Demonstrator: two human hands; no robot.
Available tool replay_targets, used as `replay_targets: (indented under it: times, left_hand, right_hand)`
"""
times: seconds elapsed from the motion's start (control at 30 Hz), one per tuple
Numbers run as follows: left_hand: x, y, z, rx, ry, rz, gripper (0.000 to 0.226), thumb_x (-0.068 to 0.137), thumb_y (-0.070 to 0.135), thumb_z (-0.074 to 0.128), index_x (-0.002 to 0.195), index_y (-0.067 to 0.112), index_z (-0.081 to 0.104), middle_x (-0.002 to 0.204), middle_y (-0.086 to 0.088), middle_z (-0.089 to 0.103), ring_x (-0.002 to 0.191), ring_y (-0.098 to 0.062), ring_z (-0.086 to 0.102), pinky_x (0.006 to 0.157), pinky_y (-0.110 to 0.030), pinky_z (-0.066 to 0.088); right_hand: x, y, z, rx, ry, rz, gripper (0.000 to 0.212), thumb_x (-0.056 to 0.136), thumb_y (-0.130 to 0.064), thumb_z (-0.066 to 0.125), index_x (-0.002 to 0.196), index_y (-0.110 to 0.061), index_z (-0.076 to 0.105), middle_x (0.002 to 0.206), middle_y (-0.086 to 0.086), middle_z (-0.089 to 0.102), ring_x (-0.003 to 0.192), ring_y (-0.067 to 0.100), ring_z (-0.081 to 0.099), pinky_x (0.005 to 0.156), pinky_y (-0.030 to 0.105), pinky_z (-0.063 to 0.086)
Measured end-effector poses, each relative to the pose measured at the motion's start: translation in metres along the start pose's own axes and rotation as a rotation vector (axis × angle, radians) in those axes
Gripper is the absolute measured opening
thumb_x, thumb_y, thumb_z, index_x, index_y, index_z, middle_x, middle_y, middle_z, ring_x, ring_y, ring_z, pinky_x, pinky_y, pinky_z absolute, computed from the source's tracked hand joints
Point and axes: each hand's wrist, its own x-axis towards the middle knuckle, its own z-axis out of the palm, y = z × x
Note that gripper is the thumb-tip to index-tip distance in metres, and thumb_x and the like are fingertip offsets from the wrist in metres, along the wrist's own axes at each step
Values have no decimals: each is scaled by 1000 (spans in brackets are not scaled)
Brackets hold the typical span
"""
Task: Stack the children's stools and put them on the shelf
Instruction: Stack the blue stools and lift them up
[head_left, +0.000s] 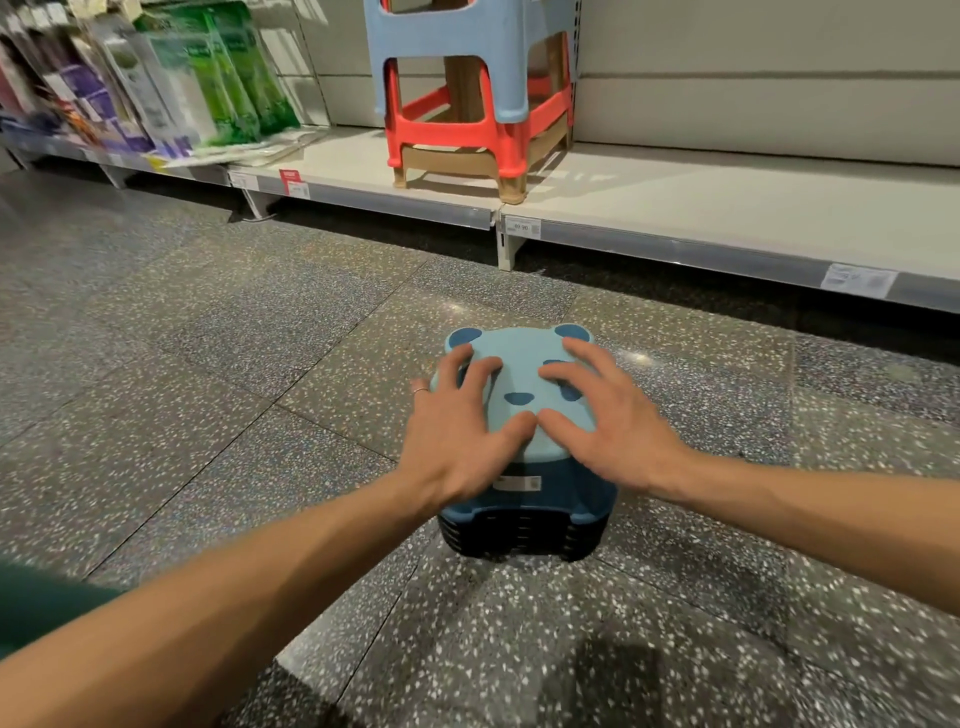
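Both hands flat on the stacked panda stools (524, 467).
Left hand (457, 426) and right hand (602, 415) lie spread, gripping nothing; lifted so, the nested stools beneath could separate.

Warm overhead light is glinting off the terrazzo floor (208, 364) and casting soft shadows under the tall stools (467, 104). Hanging packets (156, 78) at left are smearing with motion blur; shelf (727, 208) lines are bowing near the edges.
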Motion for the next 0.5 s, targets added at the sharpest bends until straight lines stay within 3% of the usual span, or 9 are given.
replay_targets:
  times: [0.13,0.37,0.5]
  left_hand:
    - [11,32,17,-47,-58,25,85,75,68,52,151,32,42,164,7,24,141,-42,31,117,-51,31]
    - [29,81,44,-172,-209,143,91,70,59,59,154,28,42,162,5,28,146,-33,33,123,-45,21]
    - [53,82,48,-25,-212,274,78,81,63,50,152,33,42,169,4,24,148,-35,34,120,-43,21]
  right_hand:
    - [-5,25,-20,14,98,45,45,89,-50,61,128,-29,60,157,-6,36,138,23,42,109,33,34]
    - [-16,60,-64,-46,223,157,43,82,-58,50,117,-38,65,150,-11,47,134,23,48,108,47,42]
    - [-17,71,-87,-229,78,242,54,90,-60,50,140,-42,51,165,-9,26,142,35,35,114,53,35]
